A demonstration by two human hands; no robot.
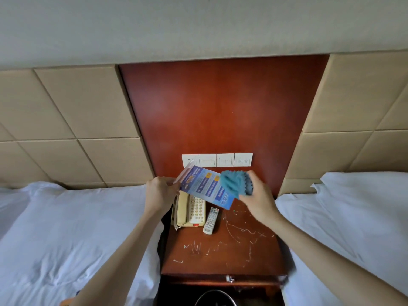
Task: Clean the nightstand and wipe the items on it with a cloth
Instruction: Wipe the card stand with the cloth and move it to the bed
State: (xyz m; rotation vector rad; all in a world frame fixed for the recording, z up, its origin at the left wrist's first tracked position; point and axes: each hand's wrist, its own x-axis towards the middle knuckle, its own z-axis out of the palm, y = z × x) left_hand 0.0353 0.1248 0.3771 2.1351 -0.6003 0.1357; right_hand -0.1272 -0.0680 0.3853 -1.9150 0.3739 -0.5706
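Nearest the camera, at the bottom edge, sits the dark round rim of a bin (212,297) below the nightstand; what it holds cannot be made out. Just above it is the nightstand's drawer front with a small metal pull (229,278); the drawer is shut.

Both bare forearms reach up from the lower corners. The left hand (159,193) has its grip pinched on the left edge of a clear acrylic sign holder (204,187) with a blue printed card inside, held tilted in the air above the back of the tabletop. The right hand (256,200) has its grip clamped on a bunched blue cloth (235,181), which presses against the upper right part of the card.

The nightstand (223,250) has a reddish wooden tabletop marked with pale scratches or streaks. At its back left lies a cream telephone (189,209), and just beside it to the right a white remote control (211,220), lying flat.

White beds (66,228) flank the nightstand on both sides. A row of white wall switches (217,160) sits on the red wood panel behind.
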